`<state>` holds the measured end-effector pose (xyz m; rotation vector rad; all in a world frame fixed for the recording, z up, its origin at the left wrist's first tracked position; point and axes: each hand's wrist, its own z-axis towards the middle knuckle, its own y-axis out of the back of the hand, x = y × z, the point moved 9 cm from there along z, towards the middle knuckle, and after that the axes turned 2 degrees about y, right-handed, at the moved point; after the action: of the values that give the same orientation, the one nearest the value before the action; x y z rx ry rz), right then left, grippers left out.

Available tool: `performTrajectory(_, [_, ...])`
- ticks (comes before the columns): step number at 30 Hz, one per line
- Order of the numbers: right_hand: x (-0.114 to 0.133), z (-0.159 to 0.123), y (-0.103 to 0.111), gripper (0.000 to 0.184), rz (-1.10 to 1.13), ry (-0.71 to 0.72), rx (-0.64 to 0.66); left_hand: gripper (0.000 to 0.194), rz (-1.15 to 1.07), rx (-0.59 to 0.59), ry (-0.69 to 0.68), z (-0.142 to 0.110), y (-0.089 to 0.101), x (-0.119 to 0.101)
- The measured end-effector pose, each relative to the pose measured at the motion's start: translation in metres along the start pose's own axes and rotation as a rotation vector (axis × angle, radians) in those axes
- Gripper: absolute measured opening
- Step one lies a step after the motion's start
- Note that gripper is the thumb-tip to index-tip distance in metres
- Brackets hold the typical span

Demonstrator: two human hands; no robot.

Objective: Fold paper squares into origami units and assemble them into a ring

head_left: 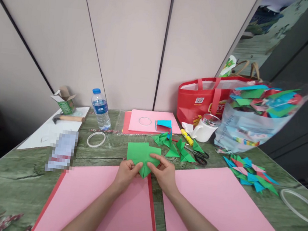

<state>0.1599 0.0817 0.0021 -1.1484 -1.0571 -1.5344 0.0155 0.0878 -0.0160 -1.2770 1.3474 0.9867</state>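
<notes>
The left hand [126, 172] pinches the lower left of a folded green paper sheet [136, 151], held between the hands over the green wood-patterned bench [24, 182], point towards the person, wide end away; the right hand [165, 173], equally near, pinches its right side.

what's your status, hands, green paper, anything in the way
Left hand, right hand: both pinching green paper. Partly folded, point toward the person. Folded green pieces, scissors beyond, to the right, apart from it.
</notes>
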Motion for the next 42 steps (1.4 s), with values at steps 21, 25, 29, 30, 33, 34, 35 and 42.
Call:
performTrajectory(21, [-0.002, -0.005, -0.011, 0.076, 0.363, -0.026, -0.023, 0.037, 0.026, -0.033, -0.071, -0.002, 0.001, -0.001])
performTrajectory(25, [-0.011, -0.006, -0.022, 0.085, 0.489, -0.111, 0.056, 0.036, 0.046, -0.087, -0.120, 0.001, 0.008, -0.001])
performTrajectory(29, [-0.020, -0.017, -0.044, 0.057, 0.493, -0.251, 0.244, 0.039, 0.135, -0.201, -0.172, 0.001, 0.021, -0.004])
performTrajectory(30, [-0.021, -0.020, -0.047, 0.048, 0.486, -0.274, 0.264, 0.040, 0.148, -0.205, -0.177, 0.001, 0.022, -0.005])
performTrajectory(33, [-0.021, -0.023, -0.048, 0.027, 0.470, -0.315, 0.246, 0.041, 0.146, -0.122, -0.161, 0.001, 0.013, -0.003])
performTrajectory(34, [-0.021, -0.023, -0.047, 0.025, 0.468, -0.324, 0.226, 0.041, 0.138, -0.089, -0.150, 0.000, 0.009, -0.001])
performTrajectory(35, [-0.020, -0.023, -0.046, 0.024, 0.466, -0.333, 0.207, 0.040, 0.128, -0.068, -0.142, 0.000, 0.006, 0.001])
performTrajectory(42, [-0.019, -0.022, -0.048, 0.024, 0.474, -0.304, 0.215, 0.041, 0.091, -0.107, -0.126, -0.002, 0.006, 0.008])
